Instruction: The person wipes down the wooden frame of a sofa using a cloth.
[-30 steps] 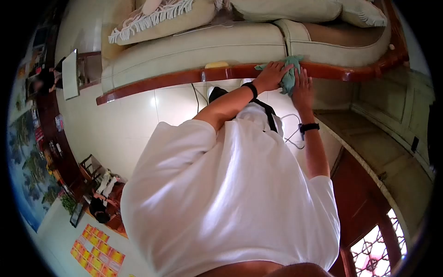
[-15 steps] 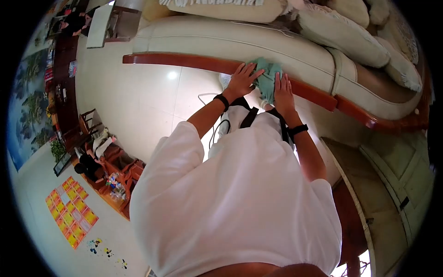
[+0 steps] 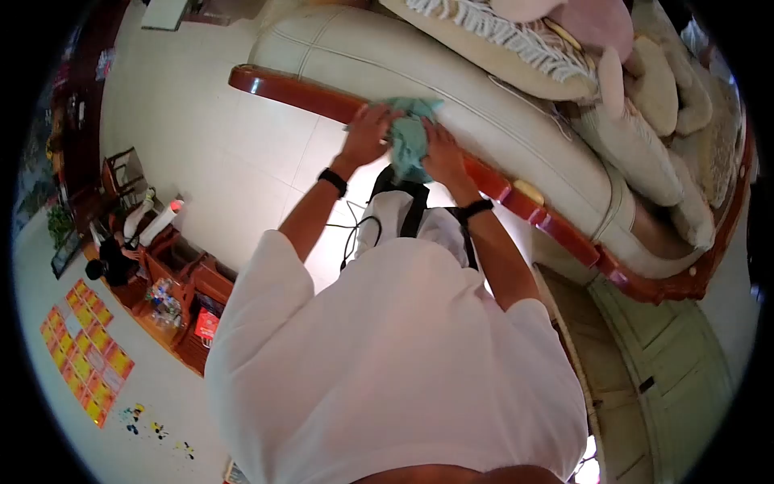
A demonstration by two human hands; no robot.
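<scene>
A crumpled green cloth (image 3: 409, 143) lies over the reddish-brown wooden rail (image 3: 310, 98) along the front of a cream leather sofa (image 3: 387, 60). On the cloth's left side, my left hand (image 3: 367, 139) has its fingers bent over the rail, gripping the cloth's edge. My right hand (image 3: 445, 155) holds the cloth from the right, its fingers pressed against it. Both hands are slightly blurred, and some fingertips are hidden in the folds. The cloth's lower end hangs toward my legs.
Cushions with a white fringe (image 3: 516, 40) and a pink plush-looking thing (image 3: 592, 28) sit on the sofa. A tan patch (image 3: 529, 192) marks the rail at right. Dark cables (image 3: 359, 234) hang by my legs. A person (image 3: 117, 262) is at far left near wooden chairs.
Both hands and the cloth have shifted left along the rail. The cloth is more bunched between them. My view has turned, so the sofa slants down to the right.
</scene>
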